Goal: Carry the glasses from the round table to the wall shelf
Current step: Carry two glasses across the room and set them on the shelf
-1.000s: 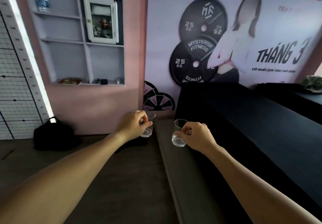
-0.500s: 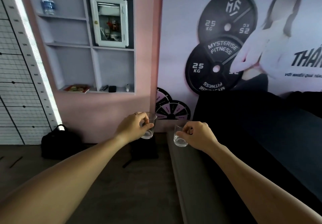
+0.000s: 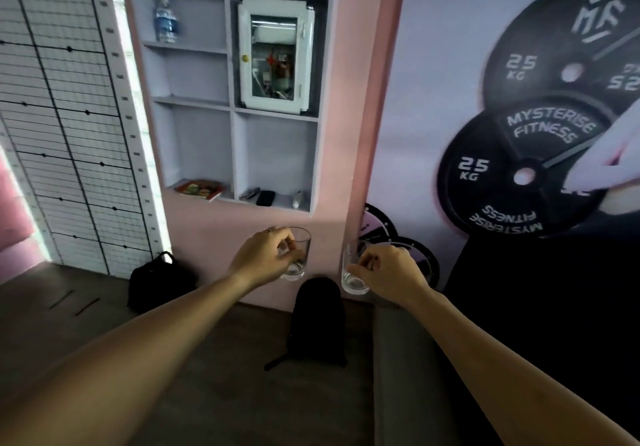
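Below the wall shelf (image 3: 239, 106) at twelve o'clock, your left hand (image 3: 265, 256) grips one glass (image 3: 297, 255) and your right hand (image 3: 389, 272) another glass (image 3: 353, 270), both upright, apart, beneath its bottom edge.

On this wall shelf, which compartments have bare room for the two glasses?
On the wall shelf, two left compartments look bare: the one below the water bottle, and the one above the booklet. The bottom right floor holds small dark items, with a gap between them and the pale object.
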A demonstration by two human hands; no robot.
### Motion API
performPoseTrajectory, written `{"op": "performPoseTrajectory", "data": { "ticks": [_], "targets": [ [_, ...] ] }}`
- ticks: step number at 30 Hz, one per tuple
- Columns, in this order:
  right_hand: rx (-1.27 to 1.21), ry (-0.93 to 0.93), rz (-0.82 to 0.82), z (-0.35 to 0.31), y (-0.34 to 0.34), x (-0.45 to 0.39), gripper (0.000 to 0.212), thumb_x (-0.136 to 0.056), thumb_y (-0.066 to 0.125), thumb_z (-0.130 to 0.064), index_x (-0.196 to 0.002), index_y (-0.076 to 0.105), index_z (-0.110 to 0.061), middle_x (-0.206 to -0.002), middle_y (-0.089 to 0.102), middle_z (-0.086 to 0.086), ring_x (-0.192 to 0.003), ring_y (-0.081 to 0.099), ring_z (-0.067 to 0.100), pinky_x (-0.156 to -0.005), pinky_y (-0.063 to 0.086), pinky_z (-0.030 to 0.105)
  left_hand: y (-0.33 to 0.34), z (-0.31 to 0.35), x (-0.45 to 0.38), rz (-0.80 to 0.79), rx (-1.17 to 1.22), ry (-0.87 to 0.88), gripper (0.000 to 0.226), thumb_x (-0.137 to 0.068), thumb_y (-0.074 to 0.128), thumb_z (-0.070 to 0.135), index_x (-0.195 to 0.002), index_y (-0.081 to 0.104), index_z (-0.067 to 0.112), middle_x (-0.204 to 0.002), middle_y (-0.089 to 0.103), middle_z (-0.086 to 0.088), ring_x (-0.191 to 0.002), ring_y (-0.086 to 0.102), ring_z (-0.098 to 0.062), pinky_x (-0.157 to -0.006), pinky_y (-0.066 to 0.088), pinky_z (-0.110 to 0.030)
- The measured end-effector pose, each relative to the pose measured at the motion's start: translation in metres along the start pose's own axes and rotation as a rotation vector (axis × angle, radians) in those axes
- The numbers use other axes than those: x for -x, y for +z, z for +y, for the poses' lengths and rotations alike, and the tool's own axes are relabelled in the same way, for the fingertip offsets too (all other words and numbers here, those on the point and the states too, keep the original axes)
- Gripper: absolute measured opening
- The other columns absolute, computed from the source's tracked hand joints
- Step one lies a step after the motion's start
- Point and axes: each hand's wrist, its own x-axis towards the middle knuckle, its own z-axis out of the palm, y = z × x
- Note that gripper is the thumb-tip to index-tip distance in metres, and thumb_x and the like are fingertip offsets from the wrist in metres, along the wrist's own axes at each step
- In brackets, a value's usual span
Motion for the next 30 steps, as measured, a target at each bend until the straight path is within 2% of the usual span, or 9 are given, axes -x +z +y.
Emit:
{"op": "performPoseTrajectory", "data": {
  "ticks": [5, 12, 17, 20, 24, 26, 30],
  "targets": [
    [-0.042, -0.060, -0.061, -0.007, 0.025, -0.066, 0.022, -0.079, 0.076, -0.050, -0.073, 0.062, -0.034, -0.078, 0.068, -0.010, -0.074, 0.064, 0.011, -0.065, 0.053, 0.026, 0.001, -0.041, -0.041, 0.031, -0.030, -0.044, 0.023, -0.083, 0.065, 0.053, -0.084, 0.060, 0.030, -0.096, 0.067, 0.008, -0.092, 0.064, -0.015, -0.079, 0.054, -0.038],
    [-0.057, -0.139, -0.092, -0.040, 0.076, -0.163, 0.024, -0.078, 0.078, -0.047, -0.081, 0.073, -0.025, -0.087, 0.074, -0.002, -0.083, 0.068, 0.017, -0.076, 0.057, 0.034, -0.010, -0.117, -0.094, 0.089, -0.092, -0.077, 0.024, -0.084, 0.060, 0.056, -0.086, 0.058, 0.032, -0.096, 0.067, 0.009, -0.091, 0.063, -0.011, -0.074, 0.052, -0.032],
    [-0.039, -0.211, -0.109, -0.079, 0.113, -0.247, 0.023, -0.081, 0.074, -0.053, -0.079, 0.069, -0.030, -0.087, 0.071, -0.005, -0.080, 0.063, 0.013, -0.063, 0.047, 0.024, -0.033, -0.180, -0.152, 0.119, -0.126, -0.120, 0.033, -0.079, 0.051, 0.066, -0.085, 0.057, 0.034, -0.096, 0.066, 0.010, -0.088, 0.062, -0.011, -0.073, 0.053, -0.034],
    [-0.026, -0.241, -0.106, -0.103, 0.129, -0.299, 0.025, -0.082, 0.073, -0.054, -0.081, 0.069, -0.029, -0.089, 0.073, -0.003, -0.083, 0.066, 0.016, -0.070, 0.053, 0.028, -0.053, -0.214, -0.189, 0.162, -0.135, -0.113, 0.037, -0.077, 0.050, 0.067, -0.084, 0.057, 0.032, -0.092, 0.067, 0.012, -0.084, 0.062, -0.011, -0.070, 0.052, -0.032],
    [-0.069, -0.279, -0.081, -0.133, 0.152, -0.362, 0.027, -0.081, 0.074, -0.052, -0.082, 0.070, -0.026, -0.090, 0.075, -0.001, -0.085, 0.068, 0.018, -0.077, 0.058, 0.037, -0.082, -0.255, -0.235, 0.200, -0.120, -0.123, 0.032, -0.076, 0.050, 0.070, -0.074, 0.051, 0.039, -0.087, 0.066, 0.016, -0.083, 0.062, -0.006, -0.068, 0.049, -0.029],
    [-0.079, -0.290, -0.086, -0.144, 0.163, -0.387, 0.027, -0.081, 0.073, -0.053, -0.084, 0.070, -0.027, -0.092, 0.074, -0.002, -0.085, 0.067, 0.017, -0.077, 0.059, 0.038, -0.091, -0.270, -0.254, 0.249, -0.084, -0.143, 0.032, -0.077, 0.055, 0.067, -0.077, 0.055, 0.034, -0.087, 0.067, 0.014, -0.083, 0.063, -0.003, -0.070, 0.051, -0.028],
    [-0.070, -0.334, -0.103, -0.160, 0.187, -0.434, 0.027, -0.083, 0.071, -0.054, -0.086, 0.069, -0.027, -0.090, 0.072, -0.004, -0.080, 0.064, 0.016, -0.073, 0.057, 0.036, -0.101, -0.301, -0.294, 0.314, -0.078, -0.153, 0.022, -0.083, 0.067, 0.048, -0.079, 0.058, 0.028, -0.083, 0.067, 0.012, -0.078, 0.061, 0.000, -0.066, 0.047, -0.026]
  ]
}}
